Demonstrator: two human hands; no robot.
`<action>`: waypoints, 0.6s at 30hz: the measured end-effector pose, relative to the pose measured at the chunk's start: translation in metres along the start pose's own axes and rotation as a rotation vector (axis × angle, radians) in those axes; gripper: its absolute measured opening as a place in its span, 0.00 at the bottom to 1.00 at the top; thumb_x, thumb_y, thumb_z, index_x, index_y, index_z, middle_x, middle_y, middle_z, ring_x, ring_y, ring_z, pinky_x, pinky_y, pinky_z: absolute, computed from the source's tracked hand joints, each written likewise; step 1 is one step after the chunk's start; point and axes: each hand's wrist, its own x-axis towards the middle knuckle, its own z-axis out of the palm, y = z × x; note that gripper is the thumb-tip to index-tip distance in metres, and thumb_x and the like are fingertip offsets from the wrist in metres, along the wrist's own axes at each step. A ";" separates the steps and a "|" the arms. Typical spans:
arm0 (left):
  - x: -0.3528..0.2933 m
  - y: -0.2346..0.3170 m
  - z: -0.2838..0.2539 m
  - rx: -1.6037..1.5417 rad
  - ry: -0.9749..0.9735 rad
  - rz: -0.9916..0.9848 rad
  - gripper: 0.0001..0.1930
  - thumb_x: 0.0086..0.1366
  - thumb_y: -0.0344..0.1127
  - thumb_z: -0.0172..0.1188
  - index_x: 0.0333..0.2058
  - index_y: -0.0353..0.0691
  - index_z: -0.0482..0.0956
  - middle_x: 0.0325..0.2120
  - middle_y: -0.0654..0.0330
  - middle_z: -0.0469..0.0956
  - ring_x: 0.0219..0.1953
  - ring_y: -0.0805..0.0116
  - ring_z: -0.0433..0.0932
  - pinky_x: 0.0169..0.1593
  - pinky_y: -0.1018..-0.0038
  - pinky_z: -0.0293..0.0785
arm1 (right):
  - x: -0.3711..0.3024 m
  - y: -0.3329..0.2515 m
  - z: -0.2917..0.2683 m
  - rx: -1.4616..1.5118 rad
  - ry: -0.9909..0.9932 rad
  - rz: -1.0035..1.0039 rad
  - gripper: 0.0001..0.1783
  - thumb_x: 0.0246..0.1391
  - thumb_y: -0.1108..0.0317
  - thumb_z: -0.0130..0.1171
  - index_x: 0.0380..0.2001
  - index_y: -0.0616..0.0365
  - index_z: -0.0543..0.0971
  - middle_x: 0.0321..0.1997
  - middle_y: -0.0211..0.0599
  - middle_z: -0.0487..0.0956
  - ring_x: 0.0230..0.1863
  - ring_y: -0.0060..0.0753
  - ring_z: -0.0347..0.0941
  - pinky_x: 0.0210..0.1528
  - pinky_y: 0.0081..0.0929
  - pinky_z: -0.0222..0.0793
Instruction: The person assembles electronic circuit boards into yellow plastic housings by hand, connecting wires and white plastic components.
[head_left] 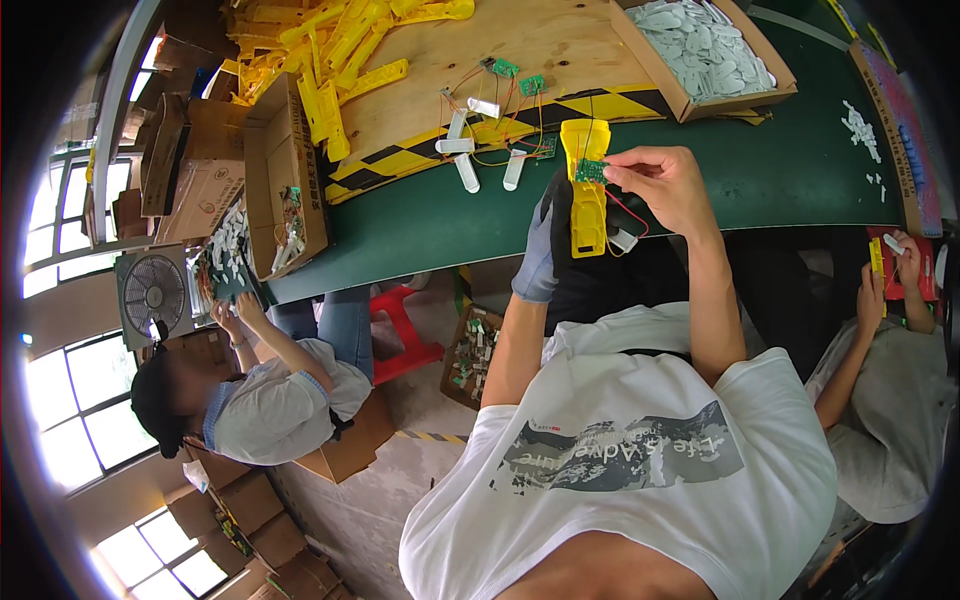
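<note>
My left hand [542, 240], in a grey and black glove, is closed around a long yellow plastic housing [588, 225], held upright at the front edge of the bench. Bare-skinned, my right hand [668, 188] pinches a small green circuit board [590, 171] between thumb and fingers, against the housing's middle. Red and yellow wires run down from the board. A white plastic piece [623, 240] hangs beside the housing's lower end, by the red wire. Beyond my hands lie several white plastic pieces [466, 172] wired to green boards [530, 85].
Yellow housings [335, 60] are heaped at the back left on a wooden board [440, 50]. A cardboard box [690, 108] of white parts stands back right, another box [290, 170] left. Co-workers sit on the left [290, 390] and right [890, 400]. A red stool [405, 335] stands below.
</note>
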 end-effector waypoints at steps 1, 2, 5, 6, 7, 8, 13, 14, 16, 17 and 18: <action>0.000 0.000 0.001 -0.033 -0.021 0.011 0.21 0.70 0.48 0.39 0.53 0.40 0.63 0.38 0.58 0.74 0.33 0.68 0.78 0.35 0.71 0.78 | 0.000 -0.001 0.000 -0.002 -0.001 0.000 0.09 0.48 0.72 0.63 0.32 0.67 0.81 0.25 0.33 0.81 0.25 0.14 0.72 0.28 0.13 0.68; 0.003 0.001 0.003 -0.066 -0.046 0.025 0.21 0.70 0.48 0.39 0.53 0.40 0.63 0.38 0.58 0.74 0.33 0.68 0.78 0.36 0.71 0.78 | 0.000 0.000 -0.002 -0.011 0.004 -0.007 0.09 0.48 0.72 0.63 0.32 0.67 0.81 0.25 0.33 0.81 0.25 0.14 0.72 0.28 0.13 0.68; 0.003 -0.008 0.002 -0.093 -0.007 0.040 0.20 0.70 0.47 0.39 0.53 0.40 0.63 0.36 0.58 0.74 0.33 0.68 0.78 0.36 0.71 0.78 | -0.002 0.005 -0.002 0.055 0.009 0.053 0.08 0.47 0.73 0.64 0.30 0.67 0.82 0.26 0.35 0.81 0.27 0.16 0.74 0.30 0.15 0.69; 0.000 -0.007 0.003 -0.102 0.014 0.020 0.18 0.70 0.44 0.43 0.52 0.39 0.64 0.35 0.58 0.75 0.32 0.68 0.78 0.35 0.71 0.78 | -0.002 0.009 0.000 0.087 0.004 0.052 0.08 0.46 0.73 0.64 0.30 0.67 0.82 0.26 0.35 0.81 0.27 0.16 0.75 0.31 0.15 0.70; 0.001 -0.008 0.007 -0.112 -0.004 0.026 0.18 0.70 0.44 0.43 0.52 0.39 0.64 0.35 0.58 0.75 0.32 0.68 0.78 0.35 0.71 0.78 | -0.001 0.011 -0.001 0.117 -0.001 0.050 0.08 0.46 0.73 0.65 0.30 0.67 0.82 0.27 0.36 0.81 0.28 0.17 0.75 0.31 0.15 0.70; 0.000 -0.007 0.008 -0.077 0.060 0.018 0.17 0.69 0.42 0.45 0.51 0.39 0.64 0.35 0.58 0.75 0.32 0.69 0.78 0.34 0.71 0.78 | -0.002 0.010 0.001 0.094 0.007 0.041 0.08 0.45 0.74 0.65 0.30 0.67 0.82 0.27 0.37 0.82 0.28 0.17 0.75 0.32 0.15 0.71; 0.014 -0.048 -0.009 0.056 0.541 0.250 0.14 0.68 0.38 0.47 0.48 0.37 0.68 0.33 0.59 0.76 0.29 0.69 0.78 0.30 0.74 0.76 | 0.003 0.012 0.015 0.051 0.083 0.017 0.10 0.44 0.71 0.66 0.31 0.65 0.80 0.22 0.34 0.80 0.24 0.16 0.74 0.28 0.16 0.70; 0.013 -0.054 -0.017 0.032 0.532 0.222 0.14 0.68 0.39 0.47 0.47 0.37 0.68 0.34 0.58 0.76 0.29 0.68 0.78 0.30 0.73 0.76 | 0.001 0.005 0.017 0.006 0.089 0.033 0.11 0.44 0.71 0.67 0.32 0.64 0.79 0.22 0.34 0.80 0.23 0.16 0.74 0.27 0.15 0.69; 0.006 -0.043 -0.020 -0.034 0.446 0.155 0.15 0.68 0.40 0.46 0.48 0.36 0.68 0.36 0.57 0.75 0.32 0.67 0.78 0.33 0.71 0.77 | 0.001 -0.003 0.011 -0.190 0.087 -0.104 0.12 0.44 0.70 0.68 0.33 0.61 0.79 0.20 0.34 0.78 0.21 0.15 0.72 0.24 0.15 0.67; 0.002 -0.027 -0.011 -0.075 0.371 0.112 0.17 0.68 0.39 0.46 0.49 0.34 0.66 0.37 0.55 0.75 0.36 0.67 0.77 0.38 0.71 0.77 | 0.002 -0.011 -0.001 -0.282 0.090 -0.145 0.10 0.45 0.69 0.66 0.32 0.59 0.80 0.19 0.33 0.78 0.21 0.14 0.70 0.24 0.16 0.66; 0.000 -0.015 -0.006 -0.067 0.327 0.041 0.17 0.68 0.47 0.45 0.43 0.38 0.68 0.31 0.55 0.76 0.27 0.67 0.78 0.29 0.70 0.77 | 0.006 -0.018 -0.015 -0.380 0.149 -0.163 0.09 0.46 0.68 0.66 0.32 0.59 0.80 0.19 0.32 0.78 0.21 0.14 0.70 0.24 0.16 0.66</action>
